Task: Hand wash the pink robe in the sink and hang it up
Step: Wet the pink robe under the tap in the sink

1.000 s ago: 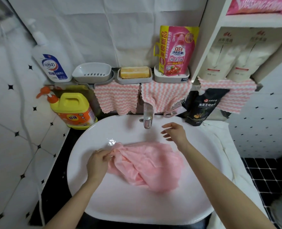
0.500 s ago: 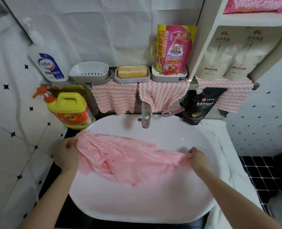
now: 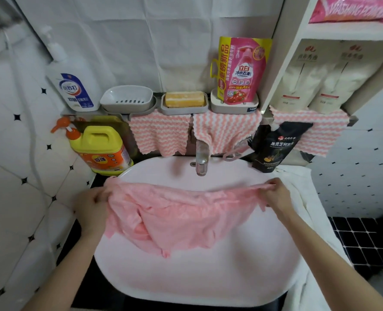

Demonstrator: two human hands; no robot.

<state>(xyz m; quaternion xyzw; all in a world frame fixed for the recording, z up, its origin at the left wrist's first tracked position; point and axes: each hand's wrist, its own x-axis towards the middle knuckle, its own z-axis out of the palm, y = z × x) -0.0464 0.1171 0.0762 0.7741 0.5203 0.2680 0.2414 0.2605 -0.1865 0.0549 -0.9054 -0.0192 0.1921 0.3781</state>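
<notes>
The pink robe (image 3: 181, 216) is stretched wide across the white sink (image 3: 199, 281), its top edge taut and its lower part sagging into the basin. My left hand (image 3: 91, 205) grips the robe's left end over the sink's left rim. At the right rim, my right hand (image 3: 275, 194) pinches the robe's right end. The faucet (image 3: 201, 160) stands at the back of the basin, just beyond the robe, with no water seen running.
A yellow detergent jug (image 3: 100, 149) sits at the sink's back left, a black pouch (image 3: 273, 147) at back right. The ledge above holds a white bottle (image 3: 74, 86), soap dishes (image 3: 183, 102) and a pink refill bag (image 3: 242, 70). A white towel (image 3: 302, 198) drapes on the right.
The robe went from a bunched heap in the basin to spread wide. My right hand took hold of its right end and both hands moved apart and lifted it.
</notes>
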